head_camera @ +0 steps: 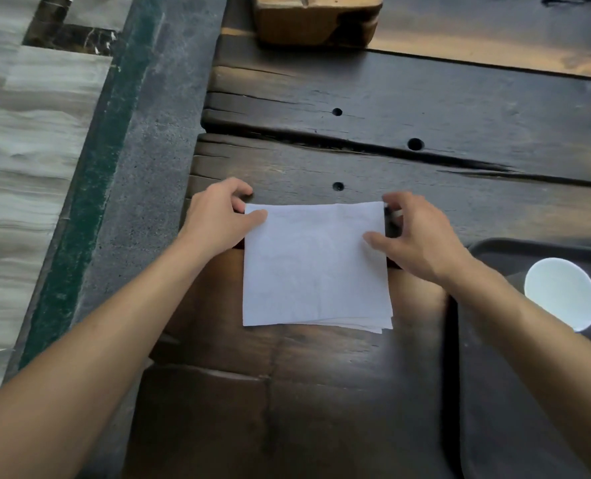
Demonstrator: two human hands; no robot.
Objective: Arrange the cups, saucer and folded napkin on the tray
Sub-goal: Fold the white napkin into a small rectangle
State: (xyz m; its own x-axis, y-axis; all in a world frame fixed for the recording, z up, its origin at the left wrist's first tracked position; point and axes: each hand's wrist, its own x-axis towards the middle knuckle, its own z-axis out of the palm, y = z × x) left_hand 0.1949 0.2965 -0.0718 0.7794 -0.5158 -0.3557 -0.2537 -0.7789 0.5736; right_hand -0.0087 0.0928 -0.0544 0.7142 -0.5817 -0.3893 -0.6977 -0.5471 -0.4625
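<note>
A white napkin (316,267) lies flat and folded on the dark wooden table, its layered edges showing at the near right corner. My left hand (219,217) pinches its far left corner between thumb and fingers. Its far right corner is pinched the same way by my right hand (415,233). To the right sits a dark tray (501,375) with a white cup (560,293) in it, seen from above. My right forearm crosses over the tray's left part.
The table (373,98) is made of rough dark planks with cracks and small round holes. A wooden block (316,19) stands at the far edge. Left of the table lie a grey stone strip (155,133) and pale floor tiles.
</note>
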